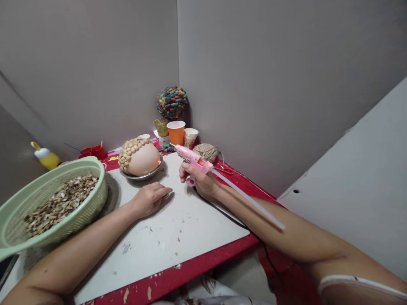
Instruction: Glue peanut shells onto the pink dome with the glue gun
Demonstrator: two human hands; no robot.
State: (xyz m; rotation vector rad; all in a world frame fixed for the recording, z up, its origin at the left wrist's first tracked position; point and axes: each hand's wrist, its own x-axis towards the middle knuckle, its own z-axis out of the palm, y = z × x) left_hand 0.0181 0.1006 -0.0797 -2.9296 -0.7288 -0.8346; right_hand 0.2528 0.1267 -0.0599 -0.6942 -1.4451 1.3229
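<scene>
My right hand (200,180) is wrapped round the handle of a pink hot glue gun (190,159), its nozzle pointing left and away from me. A long translucent glue stick (251,199) sticks out of the back of the gun. My left hand (151,198) rests on the white board (162,245), fingers loosely bent with the index finger stretched out; nothing shows in it. Just beyond it, a smooth beige ball (144,160) sits in a shallow metal bowl (143,177). Rows of pale shells (132,150) cover the ball's upper left part.
A green plastic colander (98,186) holding many shell pieces stands at left. Behind are an orange paper cup (176,133), a multicoloured ball (172,102), a twine ball (206,151) and red scissors (225,169). A black cord (219,210) crosses the board beside my right forearm. Grey walls enclose the table.
</scene>
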